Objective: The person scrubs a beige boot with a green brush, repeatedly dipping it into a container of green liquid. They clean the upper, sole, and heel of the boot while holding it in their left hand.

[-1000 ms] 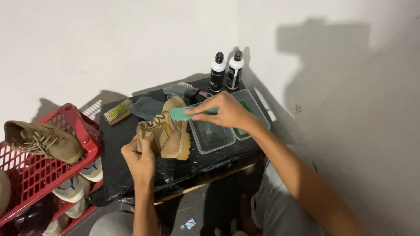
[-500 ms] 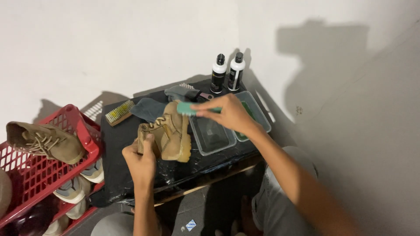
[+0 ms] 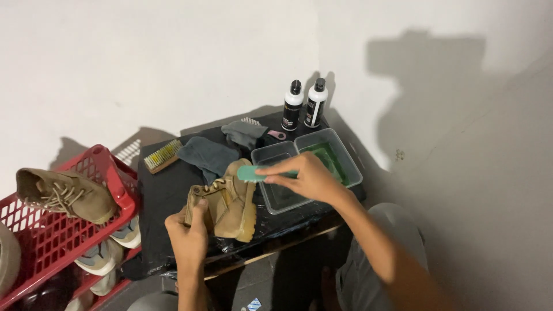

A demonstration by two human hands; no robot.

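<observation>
The tan suede lace-up boot (image 3: 227,198) lies on its side on the black plastic-covered table (image 3: 164,198), sole toward the table's near edge. The left hand (image 3: 189,230) is clenched around the boot's ankle end, pinning it in place. The right hand (image 3: 305,177) grasps a small teal brush (image 3: 253,173) whose head touches the top of the boot. Compared with half a second ago, the brush head has slid along the suede toward the toe, and the boot has barely shifted in the left hand's grip, so this looks like one pass of a back-and-forth scrubbing stroke rather than a new step.

Just beside the boot stand two clear plastic tubs (image 3: 311,167), the farther one holding green liquid. Behind them are two black-and-white bottles (image 3: 304,105), a grey cloth (image 3: 210,155) and a wooden brush with yellow bristles (image 3: 162,155). At the left, a red plastic basket (image 3: 106,167) carries another tan boot (image 3: 63,193)
</observation>
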